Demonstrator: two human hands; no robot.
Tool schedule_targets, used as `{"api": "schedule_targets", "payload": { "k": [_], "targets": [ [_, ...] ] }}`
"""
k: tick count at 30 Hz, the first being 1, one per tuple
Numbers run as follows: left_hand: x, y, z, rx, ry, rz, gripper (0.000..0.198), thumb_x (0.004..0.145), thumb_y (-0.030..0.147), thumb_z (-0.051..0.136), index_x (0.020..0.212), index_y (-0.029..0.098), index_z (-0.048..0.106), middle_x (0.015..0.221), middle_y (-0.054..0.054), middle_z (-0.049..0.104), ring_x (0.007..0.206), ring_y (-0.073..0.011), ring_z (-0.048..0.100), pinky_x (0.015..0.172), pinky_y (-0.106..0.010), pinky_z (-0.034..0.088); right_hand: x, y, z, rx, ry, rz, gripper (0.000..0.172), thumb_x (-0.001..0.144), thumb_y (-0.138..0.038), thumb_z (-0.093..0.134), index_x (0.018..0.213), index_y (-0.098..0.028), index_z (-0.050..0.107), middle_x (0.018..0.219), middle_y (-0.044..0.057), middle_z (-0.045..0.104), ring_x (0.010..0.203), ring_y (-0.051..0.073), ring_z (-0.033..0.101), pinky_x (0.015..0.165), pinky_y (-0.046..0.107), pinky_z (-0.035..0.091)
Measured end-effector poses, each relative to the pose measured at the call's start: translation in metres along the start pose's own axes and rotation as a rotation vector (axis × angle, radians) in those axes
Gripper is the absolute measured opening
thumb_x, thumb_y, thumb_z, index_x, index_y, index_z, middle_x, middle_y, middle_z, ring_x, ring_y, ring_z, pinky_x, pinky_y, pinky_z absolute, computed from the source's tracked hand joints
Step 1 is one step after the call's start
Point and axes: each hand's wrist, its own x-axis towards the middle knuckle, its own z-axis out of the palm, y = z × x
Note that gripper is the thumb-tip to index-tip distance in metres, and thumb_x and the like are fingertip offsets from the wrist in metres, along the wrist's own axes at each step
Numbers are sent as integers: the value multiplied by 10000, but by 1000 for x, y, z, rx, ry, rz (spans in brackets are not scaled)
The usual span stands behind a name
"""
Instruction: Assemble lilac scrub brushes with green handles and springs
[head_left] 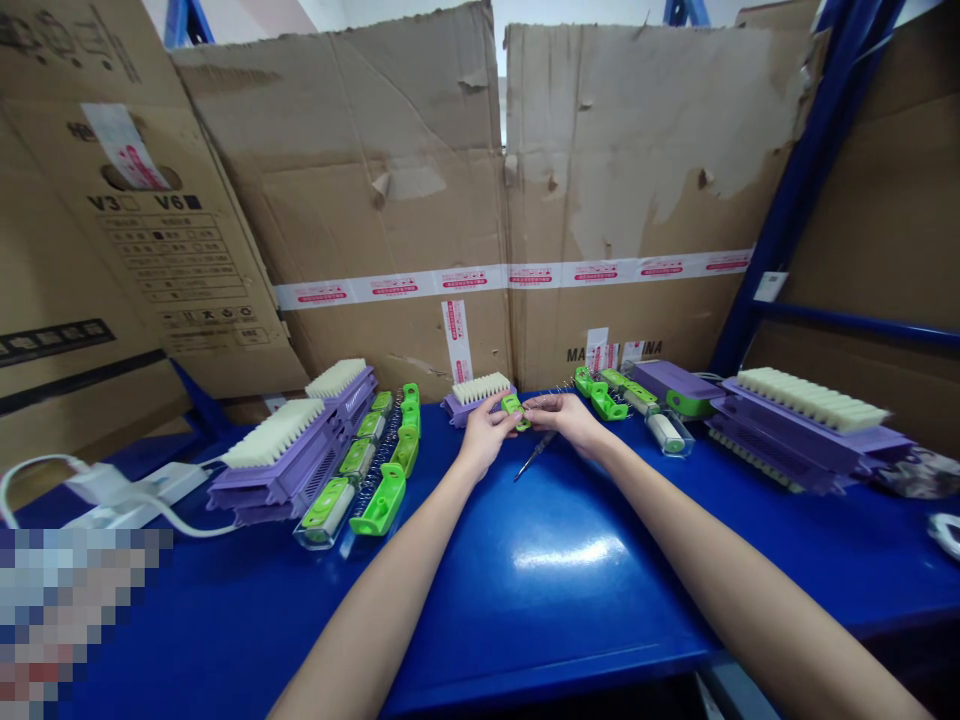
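Near the back of the blue table, my left hand (484,434) is closed around a small bright green plastic part (513,405). From the other side, my right hand (568,420) pinches with its fingertips against the part's right edge. Anything smaller between those fingers is too small to make out. A screwdriver (532,457) with a dark shaft lies on the table below my right hand, its tip pointing toward me. Just behind my hands sits a purple brush block (459,408) with cream bristles, partly covered by my left hand.
Purple brush blocks (289,455) stand stacked at left, beside rows of clear-cased green units (327,505), springs (379,460) and green brackets (381,500). More green brackets (606,400) and purple blocks (802,440) lie right. A white power strip (142,495) sits far left; cardboard (375,200) walls the back.
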Motion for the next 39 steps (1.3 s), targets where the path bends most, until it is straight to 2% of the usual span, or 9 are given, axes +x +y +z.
{"api": "schedule_targets", "payload": {
  "k": [7, 12, 16, 19, 22, 25, 31, 39],
  "targets": [
    [-1, 0, 0, -6, -1, -3, 723, 590, 332, 800, 1225, 125, 524, 775, -69, 717, 632, -143, 647, 595, -232, 501, 2, 6, -1, 30, 1, -10, 375, 546, -317, 796, 848, -121, 693, 798, 52, 709, 713, 144, 638, 737, 283, 495],
    [-1, -1, 3, 71, 53, 5, 621, 633, 147, 725, 1221, 103, 531, 765, -62, 720, 647, -146, 655, 635, -243, 514, 2, 4, 4, -82, -51, -58, 344, 557, -321, 771, 823, -113, 704, 788, 59, 717, 744, 178, 650, 788, 323, 492],
    [0, -2, 2, 122, 92, 19, 585, 629, 36, 656, 1201, 97, 550, 779, -56, 725, 685, -148, 663, 675, -248, 523, 1, 3, 10, -246, -45, -153, 255, 594, -291, 731, 777, -116, 702, 773, 60, 716, 746, 197, 650, 739, 315, 500],
    [1, -4, 1, 156, 101, 40, 544, 648, 34, 629, 1183, 107, 566, 773, -49, 725, 661, -140, 660, 663, -242, 523, 1, 5, 13, -343, -37, -221, 214, 676, -313, 668, 772, -125, 700, 749, 53, 711, 706, 191, 647, 657, 286, 497],
    [1, -5, 1, 188, 106, 86, 518, 672, 35, 597, 1185, 98, 562, 772, -53, 724, 658, -135, 659, 640, -218, 511, 2, 7, 14, -415, 19, -261, 221, 720, -331, 632, 797, -138, 707, 771, 48, 716, 727, 191, 654, 667, 273, 495],
    [1, -3, 3, 251, 136, 164, 505, 685, 24, 563, 1186, 86, 560, 762, -50, 720, 671, -129, 658, 641, -197, 495, 4, 9, 18, -461, 128, -287, 208, 712, -296, 628, 832, -148, 712, 830, 54, 725, 778, 199, 662, 705, 273, 496],
    [-1, -3, 4, 405, 179, 254, 479, 708, 48, 554, 1182, 111, 573, 759, -39, 712, 669, -130, 654, 633, -197, 487, 8, 12, 24, -422, 273, -320, 191, 645, -240, 660, 814, -160, 700, 807, 54, 727, 769, 203, 673, 716, 286, 515],
    [3, -9, 0, 358, 65, 265, 517, 733, 43, 529, 1244, 112, 518, 906, -88, 716, 832, -160, 674, 778, -254, 508, 11, 13, 17, -356, 213, -309, 184, 603, -194, 689, 783, -157, 689, 787, 47, 726, 758, 195, 674, 720, 286, 528]
  ]
}}
